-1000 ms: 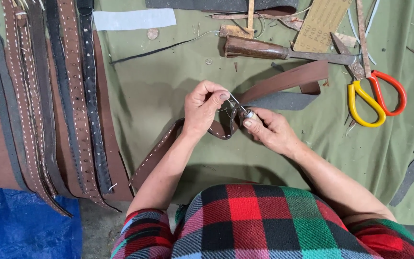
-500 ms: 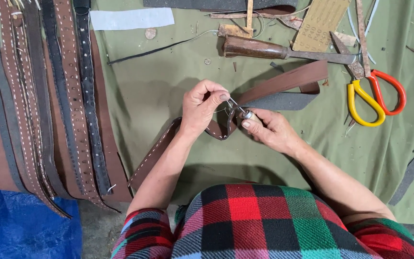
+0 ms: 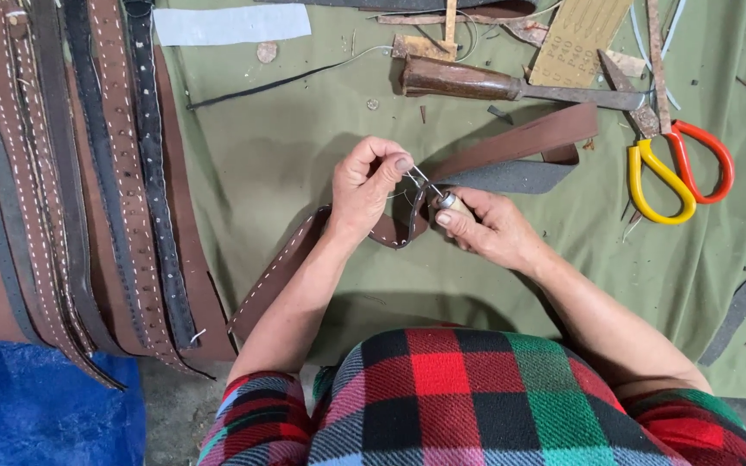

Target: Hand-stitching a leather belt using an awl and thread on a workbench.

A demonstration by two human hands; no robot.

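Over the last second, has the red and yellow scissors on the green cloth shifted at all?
No. The scissors lie in the same spot, just right of the wooden-handled tool, blades pointing up; only small camera drift shows.

Matt brown leather strap, stitched; green woven cloth.

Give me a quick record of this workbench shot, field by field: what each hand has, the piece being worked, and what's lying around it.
left hand: left hand pinches a thin thread by the strap
right hand: right hand grips a small awl, its thin point toward the left fingers
workpiece: brown leather strap with white stitching, looped between both hands
surface: green cloth
left side: row of stitched straps, brown and dark
top: wooden-handled tool
right side: scissors, one yellow handle, one red
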